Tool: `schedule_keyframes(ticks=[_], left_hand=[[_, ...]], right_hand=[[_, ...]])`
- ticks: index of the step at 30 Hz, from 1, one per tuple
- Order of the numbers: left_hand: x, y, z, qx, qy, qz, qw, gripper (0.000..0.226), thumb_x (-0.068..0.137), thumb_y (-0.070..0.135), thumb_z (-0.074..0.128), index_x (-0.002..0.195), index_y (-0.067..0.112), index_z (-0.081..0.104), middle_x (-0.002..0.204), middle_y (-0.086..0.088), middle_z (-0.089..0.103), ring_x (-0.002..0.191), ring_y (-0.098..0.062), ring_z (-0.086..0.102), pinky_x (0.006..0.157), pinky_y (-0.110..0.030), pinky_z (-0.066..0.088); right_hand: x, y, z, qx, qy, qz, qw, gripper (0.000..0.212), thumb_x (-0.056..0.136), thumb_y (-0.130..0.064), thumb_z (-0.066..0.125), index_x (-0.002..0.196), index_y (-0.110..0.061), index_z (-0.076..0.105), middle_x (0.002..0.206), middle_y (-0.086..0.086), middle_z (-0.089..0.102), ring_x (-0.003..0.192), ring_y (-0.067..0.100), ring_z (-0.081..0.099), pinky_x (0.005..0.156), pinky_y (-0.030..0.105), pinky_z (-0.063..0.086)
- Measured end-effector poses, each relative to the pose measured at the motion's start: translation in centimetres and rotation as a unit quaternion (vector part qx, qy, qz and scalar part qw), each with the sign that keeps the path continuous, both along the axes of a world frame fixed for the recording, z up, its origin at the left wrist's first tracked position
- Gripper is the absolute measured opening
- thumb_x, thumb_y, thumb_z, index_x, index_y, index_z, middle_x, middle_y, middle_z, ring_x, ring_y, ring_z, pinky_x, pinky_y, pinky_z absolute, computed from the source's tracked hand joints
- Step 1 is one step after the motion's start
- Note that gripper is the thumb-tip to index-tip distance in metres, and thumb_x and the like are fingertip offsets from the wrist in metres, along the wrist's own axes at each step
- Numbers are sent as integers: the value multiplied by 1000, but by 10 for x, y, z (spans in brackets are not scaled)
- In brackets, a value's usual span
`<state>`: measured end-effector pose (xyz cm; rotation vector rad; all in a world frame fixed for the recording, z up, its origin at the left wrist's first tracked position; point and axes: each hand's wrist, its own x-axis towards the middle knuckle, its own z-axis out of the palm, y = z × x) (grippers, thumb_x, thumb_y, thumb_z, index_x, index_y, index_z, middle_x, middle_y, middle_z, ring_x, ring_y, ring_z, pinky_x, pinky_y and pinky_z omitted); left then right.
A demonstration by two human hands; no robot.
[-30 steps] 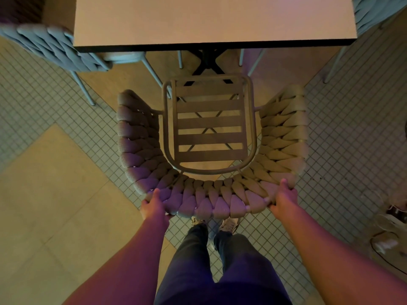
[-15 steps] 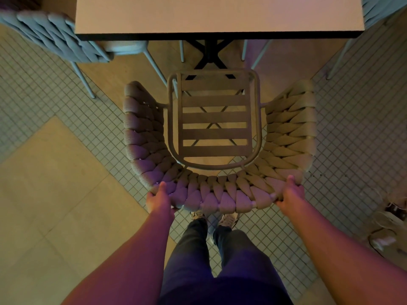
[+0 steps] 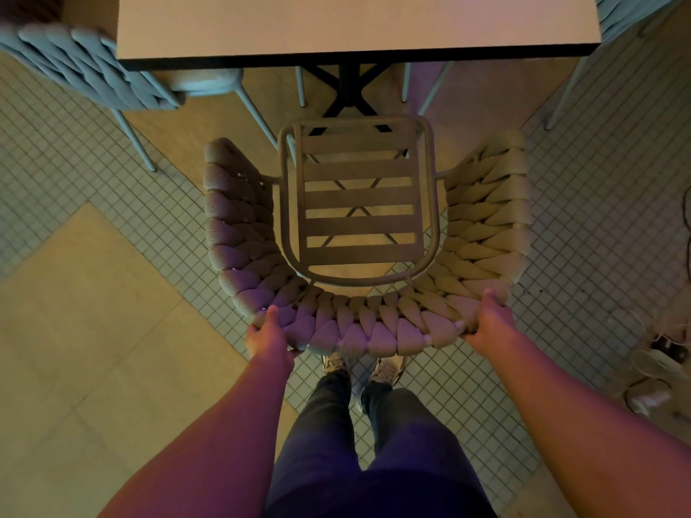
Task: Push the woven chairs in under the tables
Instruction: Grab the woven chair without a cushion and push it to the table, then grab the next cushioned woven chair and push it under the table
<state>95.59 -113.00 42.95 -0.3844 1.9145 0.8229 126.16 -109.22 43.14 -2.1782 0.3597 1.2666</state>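
A beige woven chair with a slatted seat stands right in front of me, facing the pale-topped table. The seat's front edge sits a little short of the table's dark near edge. My left hand grips the left end of the curved woven back. My right hand grips its right end. Both hands are closed around the rim. My legs and shoes stand just behind the chair.
A blue-grey woven chair stands at the table's left corner, and another blue-grey chair at its right corner. The table's black cross base lies ahead of the seat. Cables and plugs lie on the tiled floor at right.
The chair has slid forward toward the table with both hands still on its back, and I have stepped closer behind it.
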Motion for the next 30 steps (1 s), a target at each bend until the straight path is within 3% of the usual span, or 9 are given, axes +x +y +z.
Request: schedule_keyframes(ticks=[7, 10, 13, 15, 19, 23, 25, 28, 30], left_hand=[[-3, 4, 3, -9, -28, 3, 1000, 53, 91, 35, 61, 138, 17, 43, 131, -14, 55, 113, -36, 59, 88, -56, 51], [0, 12, 7, -44, 83, -82, 992, 65, 88, 40, 60, 140, 9, 39, 139, -18, 49, 121, -39, 53, 100, -53, 44], [14, 20, 17, -41, 299, -284, 910, 68, 89, 42, 54, 146, 11, 32, 150, -15, 36, 133, -41, 40, 109, -56, 32], [33, 26, 22, 32, 363, -389, 846, 63, 90, 41, 52, 146, 16, 36, 151, -12, 37, 137, -37, 37, 111, -54, 28], [91, 45, 27, 108, 310, -479, 814, 52, 93, 36, 54, 139, 12, 49, 141, -15, 48, 130, -35, 46, 105, -49, 38], [156, 55, 38, 158, 299, -576, 744, 50, 93, 36, 55, 135, 9, 52, 136, -15, 52, 126, -32, 50, 104, -46, 41], [194, 60, 39, 176, 274, -583, 744, 47, 93, 37, 55, 131, 10, 55, 130, -12, 57, 120, -28, 54, 103, -44, 43], [258, 70, 43, 180, 217, -579, 765, 29, 91, 39, 55, 111, 20, 64, 108, -6, 70, 99, -24, 66, 90, -46, 53], [304, 75, 45, 179, 159, -556, 796, 16, 91, 39, 54, 98, 28, 63, 96, -3, 72, 88, -22, 70, 80, -46, 58]], right_hand=[[4, -8, 1, 14, 12, 17, 1000, 58, 97, -48, 44, 143, -15, 37, 140, 19, 48, 119, 42, 53, 89, 58, 50], [9, -21, 2, 35, 47, 36, 998, 60, 96, -54, 40, 140, -14, 42, 139, 17, 52, 118, 40, 55, 100, 57, 42], [16, -33, 6, 60, 61, 28, 996, 62, 95, -57, 39, 141, -14, 42, 140, 15, 51, 122, 36, 54, 101, 53, 40], [23, -39, 9, 74, 59, 9, 995, 61, 96, -56, 39, 141, -16, 42, 139, 16, 52, 121, 35, 54, 97, 51, 42], [49, -49, 13, 90, 68, -36, 993, 61, 97, -51, 41, 147, -18, 31, 145, 19, 44, 127, 37, 49, 102, 50, 40], [86, -52, 11, 88, 73, -53, 992, 55, 100, -43, 40, 144, -10, 34, 148, 27, 39, 133, 47, 41, 111, 56, 30], [112, -49, 11, 94, 84, -56, 990, 52, 101, -41, 39, 140, -8, 37, 148, 30, 35, 134, 48, 37, 112, 58, 26], [157, -40, 15, 104, 90, -48, 989, 51, 100, -42, 38, 140, -10, 38, 142, 24, 46, 124, 41, 52, 90, 48, 48], [196, -31, 19, 114, 106, -50, 987, 51, 100, -40, 39, 140, -8, 39, 142, 25, 45, 124, 40, 52, 92, 47, 47]])
